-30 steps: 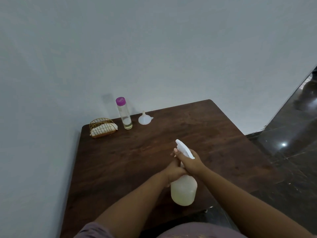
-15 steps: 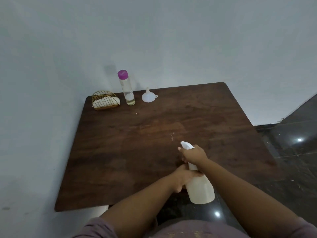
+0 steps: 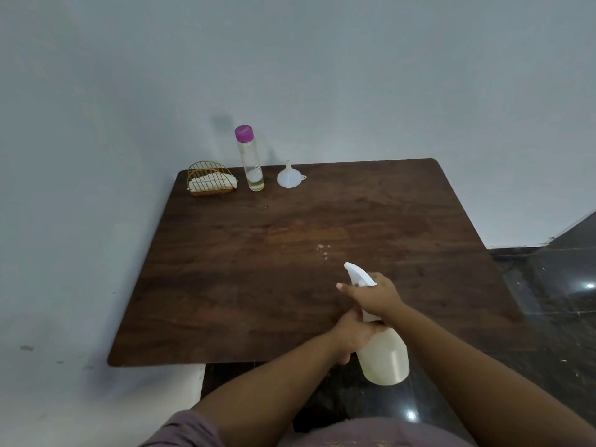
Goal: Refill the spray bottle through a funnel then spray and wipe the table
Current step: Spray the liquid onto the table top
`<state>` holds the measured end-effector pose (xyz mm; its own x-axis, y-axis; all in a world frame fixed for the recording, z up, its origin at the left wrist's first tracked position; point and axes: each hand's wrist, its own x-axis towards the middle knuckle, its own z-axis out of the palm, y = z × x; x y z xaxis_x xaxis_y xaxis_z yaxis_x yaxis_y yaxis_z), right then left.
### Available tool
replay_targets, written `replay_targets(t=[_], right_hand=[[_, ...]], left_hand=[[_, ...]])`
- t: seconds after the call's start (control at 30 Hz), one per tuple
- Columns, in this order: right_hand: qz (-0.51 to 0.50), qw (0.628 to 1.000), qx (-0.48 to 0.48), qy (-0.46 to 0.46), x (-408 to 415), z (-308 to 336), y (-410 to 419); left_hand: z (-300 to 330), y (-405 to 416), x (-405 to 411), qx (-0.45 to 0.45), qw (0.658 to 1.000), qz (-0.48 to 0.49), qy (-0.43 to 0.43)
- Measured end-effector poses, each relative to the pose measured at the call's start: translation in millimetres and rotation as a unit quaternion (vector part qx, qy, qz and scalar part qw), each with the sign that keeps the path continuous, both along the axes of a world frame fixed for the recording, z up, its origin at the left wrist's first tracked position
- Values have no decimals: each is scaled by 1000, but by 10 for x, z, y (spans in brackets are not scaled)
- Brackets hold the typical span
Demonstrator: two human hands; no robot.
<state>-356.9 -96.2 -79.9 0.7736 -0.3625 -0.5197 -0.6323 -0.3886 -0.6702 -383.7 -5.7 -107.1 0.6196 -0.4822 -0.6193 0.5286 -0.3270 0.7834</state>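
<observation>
From my remote seat, nearest the camera, two bare forearms reach forward from purple sleeves (image 3: 180, 427) over the near edge of the dark wooden desk (image 3: 225, 285). Both hands hold a translucent white spray bottle (image 3: 385, 359), its pale body tilted and hanging just off the desk's near edge above the black tiled floor (image 3: 548, 317). The left hand (image 3: 353, 333) wraps the bottle at its shoulder and neck, fingers curled round it. The right hand (image 3: 375, 293) grips the white spray head (image 3: 358, 275), fingers curled round the trigger part, one finger reaching out leftward beneath the nozzle; I cannot tell whether the trigger is squeezed. The nozzle points away from me, toward the middle of the desk.

Just beyond the nozzle, a few small pale droplets (image 3: 323, 250) lie on the wood.

At the far left corner, well apart from the hands, three things stand in a row along the back edge: a gold wire holder (image 3: 209, 179) carrying white folded cloth or napkins, a tall clear bottle (image 3: 251, 162) with a purple cap and a little yellowish liquid at its bottom, and a white funnel (image 3: 288, 177) resting wide mouth down, spout up. Behind them rises a plain grey-white wall (image 3: 322, 75).
</observation>
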Motion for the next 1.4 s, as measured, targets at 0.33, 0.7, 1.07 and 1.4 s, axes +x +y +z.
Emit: replay_targets(t=[0.33, 0.7, 1.07, 1.4], right_hand=[[-6, 999, 7, -31, -184, 23, -135], [-78, 995, 14, -55, -368, -91, -392], [-106, 990, -6, -88, -547, -13, -597], [-98, 992, 1, -81, -610, -11, -766]], left_hand=[[15, -123, -113, 3, 1000, -21, -18], [17, -345, -192, 5, 998, -61, -1], [15, -557, -191, 1, 991, -131, 11], [-3, -714, -282, 14, 991, -134, 20]])
